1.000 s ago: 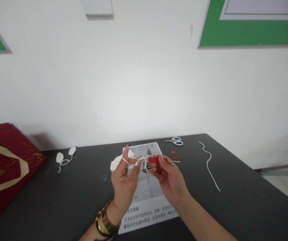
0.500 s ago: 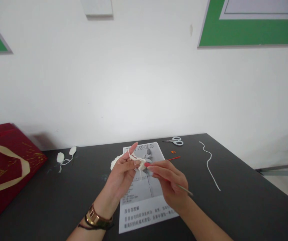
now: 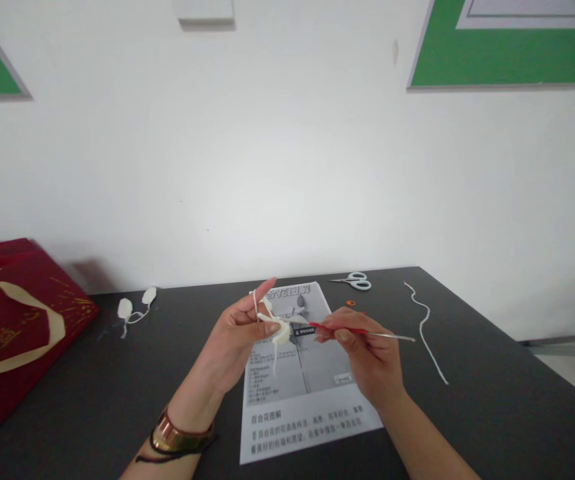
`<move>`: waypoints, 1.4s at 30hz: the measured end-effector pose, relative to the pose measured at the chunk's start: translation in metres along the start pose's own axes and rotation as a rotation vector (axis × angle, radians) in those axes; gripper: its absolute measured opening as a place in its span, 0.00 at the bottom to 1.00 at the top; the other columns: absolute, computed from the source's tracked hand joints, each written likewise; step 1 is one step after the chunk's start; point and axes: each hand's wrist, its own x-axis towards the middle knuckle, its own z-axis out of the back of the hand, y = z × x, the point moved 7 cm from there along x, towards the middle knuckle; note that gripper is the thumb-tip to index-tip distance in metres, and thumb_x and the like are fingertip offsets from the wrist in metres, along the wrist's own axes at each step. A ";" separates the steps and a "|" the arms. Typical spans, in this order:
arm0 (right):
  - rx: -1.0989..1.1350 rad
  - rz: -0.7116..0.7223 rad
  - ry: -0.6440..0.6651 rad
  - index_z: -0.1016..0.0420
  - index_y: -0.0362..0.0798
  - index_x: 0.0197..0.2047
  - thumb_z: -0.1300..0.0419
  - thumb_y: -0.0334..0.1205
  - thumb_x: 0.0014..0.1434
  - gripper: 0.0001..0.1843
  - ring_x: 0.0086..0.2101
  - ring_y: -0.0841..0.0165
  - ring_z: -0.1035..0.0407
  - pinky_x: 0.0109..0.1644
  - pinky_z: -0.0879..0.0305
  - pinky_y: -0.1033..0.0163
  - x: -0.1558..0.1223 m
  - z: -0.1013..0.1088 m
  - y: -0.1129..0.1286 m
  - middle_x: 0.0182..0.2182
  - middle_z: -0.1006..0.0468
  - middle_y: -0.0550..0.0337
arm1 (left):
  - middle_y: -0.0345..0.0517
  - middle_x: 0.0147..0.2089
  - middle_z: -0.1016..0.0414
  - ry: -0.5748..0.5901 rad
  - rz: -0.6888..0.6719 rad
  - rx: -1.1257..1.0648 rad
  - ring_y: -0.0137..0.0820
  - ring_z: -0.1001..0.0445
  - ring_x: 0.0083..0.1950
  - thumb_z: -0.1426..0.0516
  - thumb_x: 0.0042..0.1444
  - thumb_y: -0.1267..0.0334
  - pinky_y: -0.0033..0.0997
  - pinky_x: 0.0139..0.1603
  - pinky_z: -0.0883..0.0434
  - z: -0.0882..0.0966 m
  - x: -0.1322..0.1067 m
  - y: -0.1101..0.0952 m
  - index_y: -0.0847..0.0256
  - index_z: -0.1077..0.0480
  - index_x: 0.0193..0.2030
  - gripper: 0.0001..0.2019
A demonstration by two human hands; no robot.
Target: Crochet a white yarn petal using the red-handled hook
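In the head view, we bring both forearms in from the lower edge, hands meeting above the printed sheet [image 3: 312,423]. Our left hand [image 3: 235,343] pinches the white crochet piece [image 3: 281,333] between thumb and fingers — one finger stretched upward, yarn [image 3: 255,305] around it. Our right hand [image 3: 371,357], fingers bent, grips the red-handled hook [image 3: 385,335] almost level, its left end at the piece.
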 end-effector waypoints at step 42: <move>0.558 -0.597 -0.258 0.22 0.41 0.34 0.34 0.38 0.51 0.08 0.20 0.76 0.30 0.27 0.26 0.72 -0.006 0.000 -0.058 0.22 0.21 0.59 | 0.38 0.34 0.30 -0.101 -0.387 0.594 0.29 0.33 0.40 0.38 0.51 0.67 0.34 0.51 0.38 -0.004 -0.002 0.011 0.47 0.27 0.52 0.20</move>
